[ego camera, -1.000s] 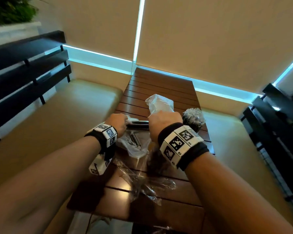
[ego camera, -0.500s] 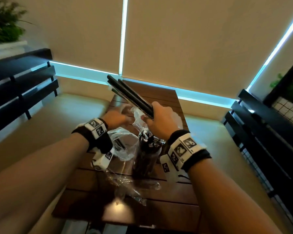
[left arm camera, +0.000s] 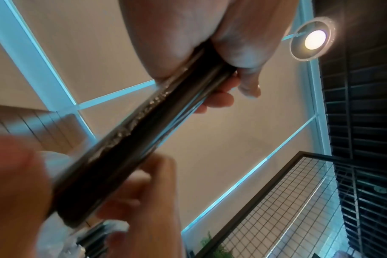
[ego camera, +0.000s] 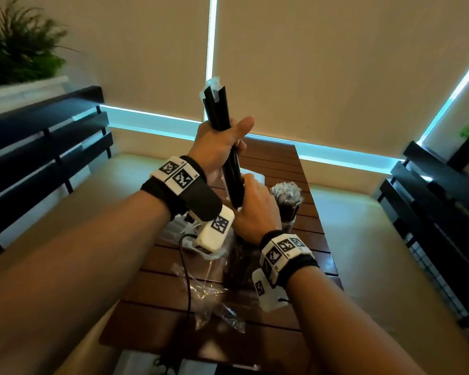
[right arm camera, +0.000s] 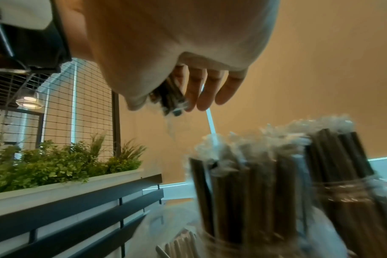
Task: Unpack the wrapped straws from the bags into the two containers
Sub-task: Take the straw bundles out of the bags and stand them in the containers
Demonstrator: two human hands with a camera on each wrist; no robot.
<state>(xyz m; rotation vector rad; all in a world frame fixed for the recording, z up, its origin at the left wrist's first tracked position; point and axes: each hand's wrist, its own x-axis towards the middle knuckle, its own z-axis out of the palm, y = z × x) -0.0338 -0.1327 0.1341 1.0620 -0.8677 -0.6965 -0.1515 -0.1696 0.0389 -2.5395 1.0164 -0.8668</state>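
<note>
A bundle of black wrapped straws (ego camera: 217, 109) stands nearly upright above the wooden table (ego camera: 276, 163). My left hand (ego camera: 222, 142) grips its middle, thumb up. My right hand (ego camera: 252, 204) holds the lower end. The left wrist view shows the bundle (left arm camera: 132, 139) running from my left hand (left arm camera: 221, 52) down to my right hand's fingers (left arm camera: 139, 192). In the right wrist view, curled fingers (right arm camera: 199, 87) close round the straw ends (right arm camera: 169, 99). Below them stand two clear containers (right arm camera: 232, 244) (right arm camera: 347, 200) packed with straws. The head view shows only one container (ego camera: 286, 204); my right wrist hides the other.
Crumpled clear plastic bags (ego camera: 214, 296) lie on the near half of the table, and another bag (ego camera: 184, 236) sits under my left wrist. Beige benches flank the table, with black slatted backs (ego camera: 46, 147) on both sides. A planter (right arm camera: 55, 167) is behind the left bench.
The straw bundle swung from a tilt to nearly upright and rose. My left hand left the bag and took hold of the bundle's middle; my right hand slid to its lower end.
</note>
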